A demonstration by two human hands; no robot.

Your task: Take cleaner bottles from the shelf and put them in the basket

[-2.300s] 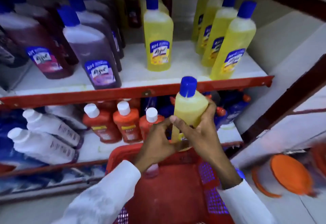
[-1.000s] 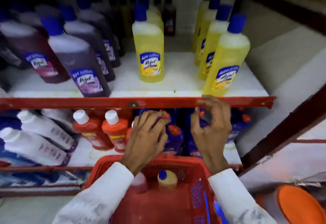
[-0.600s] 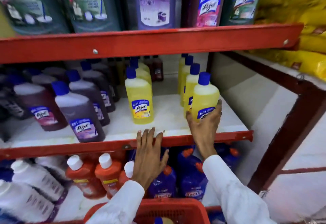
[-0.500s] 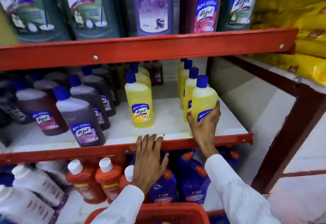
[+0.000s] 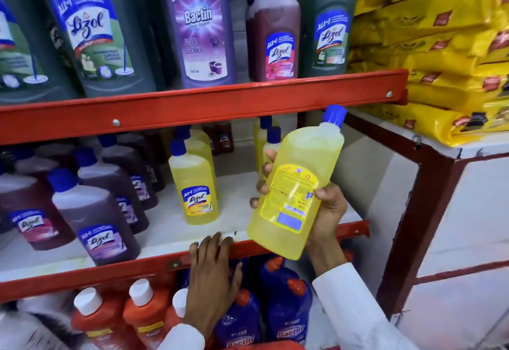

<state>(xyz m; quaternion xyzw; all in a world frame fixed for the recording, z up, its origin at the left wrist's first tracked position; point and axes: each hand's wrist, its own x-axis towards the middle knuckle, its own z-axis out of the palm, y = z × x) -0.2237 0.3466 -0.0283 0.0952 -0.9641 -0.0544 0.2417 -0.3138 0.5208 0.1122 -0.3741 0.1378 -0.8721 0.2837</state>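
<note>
My right hand (image 5: 327, 212) grips a yellow cleaner bottle (image 5: 298, 181) with a blue cap, lifted off the middle shelf (image 5: 165, 235) and tilted to the right, its back label facing me. My left hand (image 5: 212, 275) holds nothing; its fingertips rest on the shelf's red front edge (image 5: 115, 272). More yellow bottles (image 5: 194, 181) stand upright on the same shelf, some behind the held one. Only a sliver of the red basket (image 5: 261, 345) rim shows at the bottom edge.
Dark purple and maroon Lizol bottles (image 5: 93, 214) fill the shelf's left. Large bottles (image 5: 203, 24) line the upper shelf behind a red rail (image 5: 220, 101). Orange bottles (image 5: 104, 319) and blue Bactin bottles (image 5: 286, 311) stand below. Yellow packets (image 5: 440, 46) are stacked at right.
My right hand closed on the front yellow bottle and lifted it off the shelf, tilting it. My left hand stays at the shelf edge. The view has moved closer and upward.
</note>
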